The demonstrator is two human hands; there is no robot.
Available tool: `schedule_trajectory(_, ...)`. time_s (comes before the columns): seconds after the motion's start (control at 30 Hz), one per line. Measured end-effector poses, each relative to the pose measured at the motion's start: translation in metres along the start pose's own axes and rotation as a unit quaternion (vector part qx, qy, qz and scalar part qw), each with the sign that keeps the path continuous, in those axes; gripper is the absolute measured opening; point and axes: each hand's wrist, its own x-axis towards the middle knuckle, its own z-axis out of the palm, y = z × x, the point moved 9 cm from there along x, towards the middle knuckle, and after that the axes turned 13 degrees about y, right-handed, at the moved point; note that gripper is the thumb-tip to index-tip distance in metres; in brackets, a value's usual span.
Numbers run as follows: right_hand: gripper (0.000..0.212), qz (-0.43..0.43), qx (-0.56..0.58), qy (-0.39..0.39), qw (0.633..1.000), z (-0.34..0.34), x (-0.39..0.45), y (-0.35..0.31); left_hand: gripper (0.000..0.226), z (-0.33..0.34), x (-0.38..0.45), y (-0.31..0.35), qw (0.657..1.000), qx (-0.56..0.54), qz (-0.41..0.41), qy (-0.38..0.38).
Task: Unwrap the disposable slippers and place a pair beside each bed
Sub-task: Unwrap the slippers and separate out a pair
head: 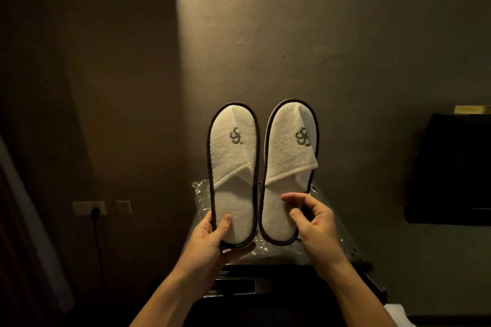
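Note:
Two white terry slippers with dark trim and a grey logo are held upright side by side in front of the wall, out of their wrapper. My left hand (212, 239) grips the heel of the left slipper (233, 167), thumb on the insole and fingers behind the sole. The right slipper (288, 167) is pinched at its heel edge by my right hand (313, 223), whose thumb and forefinger curl over the insole. Clear plastic wrapping (203, 199) lies crumpled behind and below the slippers.
The wrapping lies on a dark cabinet top (353, 257) against the wall. A wall socket with a black plug and cord (94, 211) is at the left. A dark box-like object (449, 167) hangs on the wall at the right.

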Motion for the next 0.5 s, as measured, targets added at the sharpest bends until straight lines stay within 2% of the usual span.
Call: schedule_trajectory(0.5, 0.032, 0.0, -0.033, 0.016, 0.999, 0.0, -0.021, 0.0, 0.028, -0.013, -0.012, -0.002, 1.0, 0.003, 0.016, -0.02)
